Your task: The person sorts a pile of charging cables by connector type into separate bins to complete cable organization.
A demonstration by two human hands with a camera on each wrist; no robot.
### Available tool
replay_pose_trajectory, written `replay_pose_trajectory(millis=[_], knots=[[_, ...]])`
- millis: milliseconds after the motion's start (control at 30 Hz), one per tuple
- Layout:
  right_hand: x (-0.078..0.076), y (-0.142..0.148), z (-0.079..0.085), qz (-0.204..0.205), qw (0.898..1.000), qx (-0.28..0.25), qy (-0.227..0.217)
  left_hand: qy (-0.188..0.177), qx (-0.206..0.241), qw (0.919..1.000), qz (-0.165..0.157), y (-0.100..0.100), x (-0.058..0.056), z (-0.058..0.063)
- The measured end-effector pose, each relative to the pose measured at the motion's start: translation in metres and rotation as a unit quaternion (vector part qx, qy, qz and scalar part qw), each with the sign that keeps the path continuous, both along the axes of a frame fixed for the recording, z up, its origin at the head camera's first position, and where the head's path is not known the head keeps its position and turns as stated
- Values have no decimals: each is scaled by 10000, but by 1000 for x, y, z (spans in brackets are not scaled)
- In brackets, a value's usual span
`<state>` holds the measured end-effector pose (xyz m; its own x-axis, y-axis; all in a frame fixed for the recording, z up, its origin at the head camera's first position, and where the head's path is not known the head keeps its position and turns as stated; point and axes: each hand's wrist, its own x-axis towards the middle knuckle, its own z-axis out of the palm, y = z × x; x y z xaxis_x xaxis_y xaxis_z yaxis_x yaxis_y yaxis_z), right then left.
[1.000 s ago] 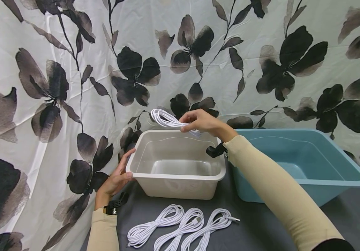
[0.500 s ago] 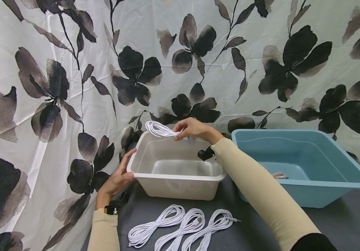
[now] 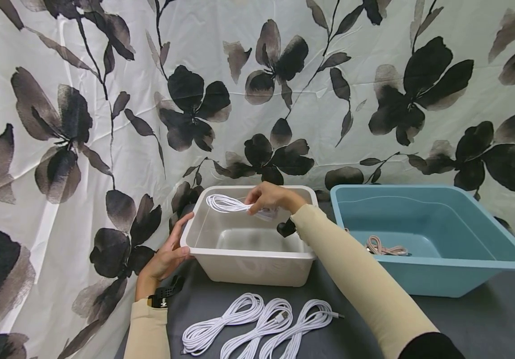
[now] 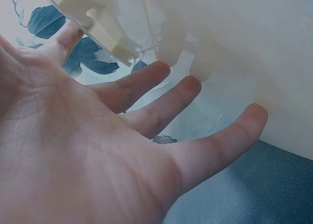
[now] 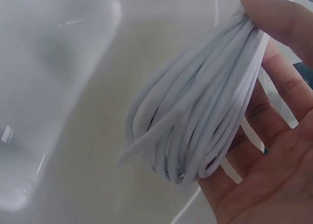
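Observation:
My right hand [image 3: 268, 197] pinches a coiled white cable [image 3: 226, 203] between thumb and fingers, holding it inside the beige plastic bin [image 3: 248, 254], below its far rim. In the right wrist view the thumb presses on the gathered middle of the cable bundle [image 5: 195, 106], whose loops hang over the bin's pale inside. My left hand [image 3: 167, 257] rests at the left end of the beige bin. Seen from the left wrist, its fingers are spread and fairly straight, with the fingertips [image 4: 193, 84] against the bin's outer wall [image 4: 283, 77].
Several coiled white cables [image 3: 223, 326] lie on the grey cloth in front of the beige bin, one showing a USB plug. To the right stands a blue bin [image 3: 441, 274] with a pinkish coiled cable [image 3: 387, 248] inside. A floral curtain [image 3: 257, 89] hangs behind.
My right hand has lowered the white cable from above the far rim into the beige bin, moving slightly left. The pinkish cable has come out from behind my right sleeve. My left hand stays put.

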<state>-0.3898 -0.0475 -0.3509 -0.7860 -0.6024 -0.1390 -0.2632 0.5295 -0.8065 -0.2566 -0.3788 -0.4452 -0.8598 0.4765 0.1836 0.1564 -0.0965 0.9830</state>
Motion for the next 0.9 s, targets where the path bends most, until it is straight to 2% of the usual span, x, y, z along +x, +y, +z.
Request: replay_pose_trajectory(millis=[167, 700, 900], knots=[[2, 0, -6, -108, 9996, 246, -36, 16, 45, 9999, -110, -1, 0, 0], [8, -5, -16, -93, 9949, 933, 370, 25, 121, 9998, -175, -3, 1, -1], [7, -5, -14, -215, 9982, 518, 208, 43, 82, 9998, -154, -3, 0, 0]])
